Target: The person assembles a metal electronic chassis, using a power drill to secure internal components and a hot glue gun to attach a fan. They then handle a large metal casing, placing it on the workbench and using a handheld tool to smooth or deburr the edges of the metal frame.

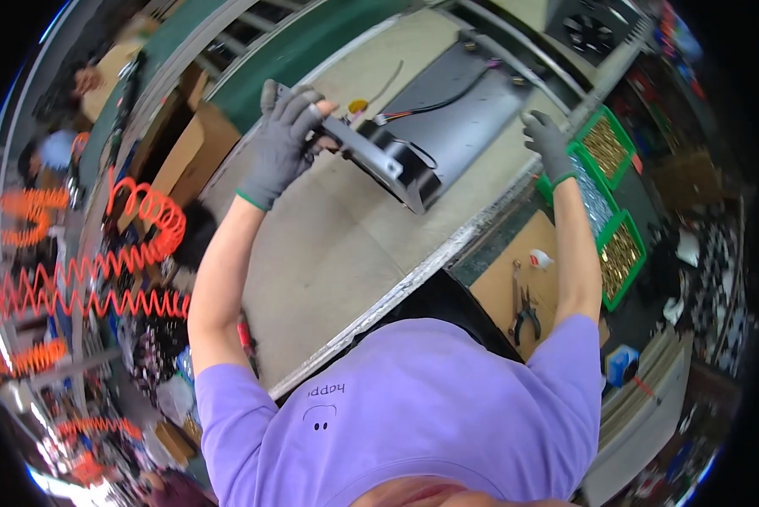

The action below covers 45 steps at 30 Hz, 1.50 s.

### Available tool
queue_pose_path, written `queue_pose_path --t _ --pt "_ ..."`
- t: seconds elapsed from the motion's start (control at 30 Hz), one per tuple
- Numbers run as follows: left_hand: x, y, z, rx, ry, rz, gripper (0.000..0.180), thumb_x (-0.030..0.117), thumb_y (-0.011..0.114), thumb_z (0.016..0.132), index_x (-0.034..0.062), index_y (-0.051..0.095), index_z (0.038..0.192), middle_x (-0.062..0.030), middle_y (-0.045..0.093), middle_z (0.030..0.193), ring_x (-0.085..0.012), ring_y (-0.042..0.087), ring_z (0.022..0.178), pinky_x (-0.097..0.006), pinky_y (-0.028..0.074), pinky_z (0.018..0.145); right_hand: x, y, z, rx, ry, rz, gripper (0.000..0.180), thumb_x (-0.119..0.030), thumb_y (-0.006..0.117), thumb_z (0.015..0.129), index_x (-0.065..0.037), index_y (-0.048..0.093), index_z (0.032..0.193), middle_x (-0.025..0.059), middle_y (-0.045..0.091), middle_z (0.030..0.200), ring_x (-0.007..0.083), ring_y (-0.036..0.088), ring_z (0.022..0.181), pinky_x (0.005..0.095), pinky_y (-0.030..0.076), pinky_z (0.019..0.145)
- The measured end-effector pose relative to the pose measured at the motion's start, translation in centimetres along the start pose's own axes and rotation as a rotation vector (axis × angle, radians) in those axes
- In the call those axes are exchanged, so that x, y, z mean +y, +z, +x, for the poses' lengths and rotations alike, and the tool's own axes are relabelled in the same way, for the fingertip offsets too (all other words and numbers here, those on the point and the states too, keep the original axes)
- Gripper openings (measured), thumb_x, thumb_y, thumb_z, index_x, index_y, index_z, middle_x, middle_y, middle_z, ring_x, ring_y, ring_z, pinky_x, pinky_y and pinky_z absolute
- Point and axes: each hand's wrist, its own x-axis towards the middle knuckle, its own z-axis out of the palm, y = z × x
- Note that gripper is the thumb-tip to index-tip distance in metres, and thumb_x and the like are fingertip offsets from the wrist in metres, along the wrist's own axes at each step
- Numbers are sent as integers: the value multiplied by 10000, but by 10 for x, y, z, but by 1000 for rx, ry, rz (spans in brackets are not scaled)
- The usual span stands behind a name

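My left hand (285, 145), in a grey glove with bare fingertips, grips the upper end of a grey metal bracket (364, 154). Black rounded parts (415, 174) and a looped black wire are attached along the bracket, which is tilted over the worktable (337, 245). Behind it lies a flat grey metal panel (464, 110), with a dark cable (447, 103) ending in coloured wires across it. Beyond the panel's right side, my right hand (548, 145), gloved too, is raised near the table edge. Its fingers are loosely spread and nothing shows in them.
Green bins with brass-coloured screws (606, 149) and silvery fasteners (593, 196) stand right of the table. Pliers (525, 316) lie on a cardboard sheet (502, 291). Coiled orange air hoses (100, 287) hang at left. A red-handled tool (246, 338) rests by the table's left edge.
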Motion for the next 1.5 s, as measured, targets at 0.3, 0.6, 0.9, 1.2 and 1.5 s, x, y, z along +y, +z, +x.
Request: queue_pose_path --t 0.3,0.6,0.9,1.2,1.5 --pt "-13 19 36 -39 113 -4 530 351 690 748 116 530 1196 -120 548 1130 -300 489 1113 -441 296 1020 31 -191 -270 611 -4 199 342 -257 586 872 -36 584 1132 68 632 919 140 606 766 283 514 687" --pt "-14 25 36 -39 127 -21 484 345 649 799 103 528 1201 -95 549 1177 -292 501 1109 -487 259 1037 265 -257 -473 1143 536 -341 341 -298 622 756 -9 660 935 206 660 903 343 637 870 399 498 765" --pt "-34 15 35 -121 119 94 481 254 675 784 45 529 1192 -156 563 1177 -358 499 1101 -425 348 1005 317 -295 -485 809 1072 -659 701 -411 675 684 30 506 1203 258 558 1169 377 569 1069 420 470 900" --pt "-59 15 43 -234 37 39 483 133 709 743 39 544 1187 -146 577 1178 -316 536 1090 -368 421 938 380 -354 -456 534 1205 -704 1003 -542 741 615 5 324 1346 231 399 1350 365 469 1200 442 416 976" --pt "-41 9 44 -294 -95 -47 411 25 683 729 18 560 1121 -100 607 1132 -268 541 1085 -337 413 953 310 -403 -493 448 931 -435 1010 -516 768 570 1 347 1329 241 457 1286 387 474 1182 420 422 949"
